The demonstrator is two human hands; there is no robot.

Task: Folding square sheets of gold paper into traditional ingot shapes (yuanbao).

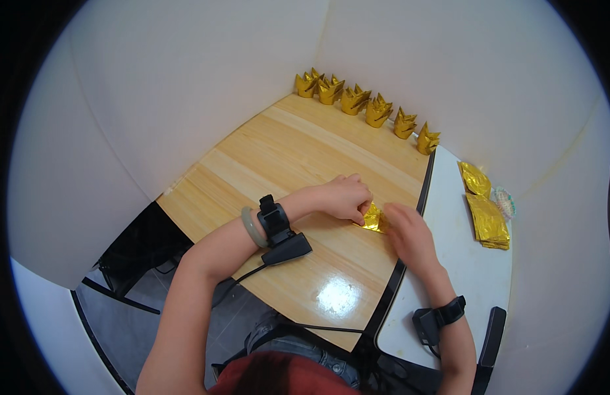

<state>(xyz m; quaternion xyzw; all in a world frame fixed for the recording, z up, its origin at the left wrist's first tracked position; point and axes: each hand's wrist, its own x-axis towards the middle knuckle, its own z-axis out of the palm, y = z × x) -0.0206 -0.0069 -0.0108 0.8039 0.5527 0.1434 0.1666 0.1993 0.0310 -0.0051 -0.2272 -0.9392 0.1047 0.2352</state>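
Observation:
A small folded piece of shiny gold foil paper (373, 217) lies low over the wooden table between my two hands. My left hand (346, 197) is closed, its thumb and fingers pinching the foil's left end. At the foil's right end is my right hand (410, 238), its fingers curled in against the edge and somewhat blurred. The foil's underside and part of each end are hidden by my fingers.
Several gold foil crowns (352, 102) stand in a row along the wooden table's (265, 158) back edge. On the white table (443, 204) at the right lie stacked gold foil sheets (489, 220) beside a clear, crinkled item (504, 202). White partitions (206, 59) enclose the back. A black cable (242, 278) hangs from the left wrist device.

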